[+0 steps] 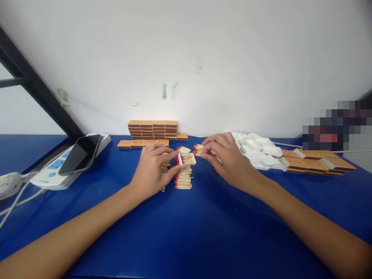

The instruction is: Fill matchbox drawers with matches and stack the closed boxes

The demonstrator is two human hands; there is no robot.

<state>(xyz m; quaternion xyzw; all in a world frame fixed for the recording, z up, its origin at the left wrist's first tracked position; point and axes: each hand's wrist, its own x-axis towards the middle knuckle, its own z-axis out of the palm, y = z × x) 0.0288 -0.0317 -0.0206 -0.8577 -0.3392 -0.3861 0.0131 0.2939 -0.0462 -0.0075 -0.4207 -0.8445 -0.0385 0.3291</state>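
My left hand (155, 164) pinches a small white matchbox tray (192, 159) between thumb and fingers. Some red-headed matches lie inside the tray, which is tilted above a column of loose matches (183, 181) on the table. To the right, my right hand (226, 155) has thumb and fingertips closed at a small bunch of matches (198, 149). More matches (215, 155) lie partly hidden under that hand. Behind my left fingers another row of matches (165, 167) shows only in part.
Closed matchboxes (152, 130) are stacked by the wall, with a row of matchboxes (136, 143) before them. At right are a heap of white trays (257, 149) and orange matchbox sleeves (310, 162). A phone (80, 154) rests on a power strip (59, 170) at left.
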